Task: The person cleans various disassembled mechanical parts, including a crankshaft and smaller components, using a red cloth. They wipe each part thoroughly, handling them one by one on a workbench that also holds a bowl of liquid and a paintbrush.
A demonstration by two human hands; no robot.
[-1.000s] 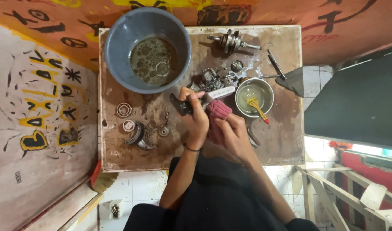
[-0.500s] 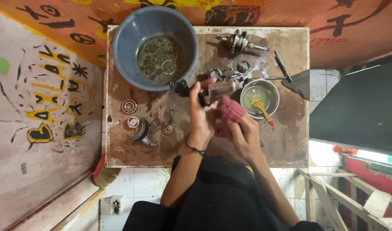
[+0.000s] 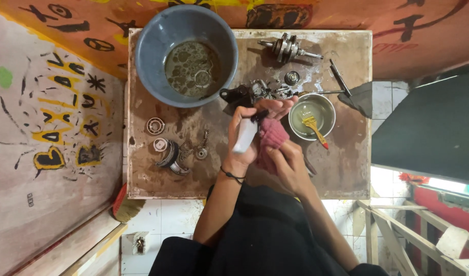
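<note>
Left hand (image 3: 243, 140) raised over table (image 3: 341, 174), fingers wrapped around pale elongated part (image 3: 244, 135) with dark end, held upright-tilted. Right hand (image 3: 288, 161) just beside it, clutching pink rag (image 3: 271, 134) pressed against part. Part whitish, smooth, above table centre, between grey basin (image 3: 147, 66) and small metal bowl (image 3: 324, 105) with yellow brush (image 3: 312, 125).

One grey basin (image 3: 147, 56), one metal bowl (image 3: 328, 129), one yellow brush (image 3: 311, 126), one crankshaft (image 3: 288, 48), one pink rag (image 3: 271, 134).
</note>
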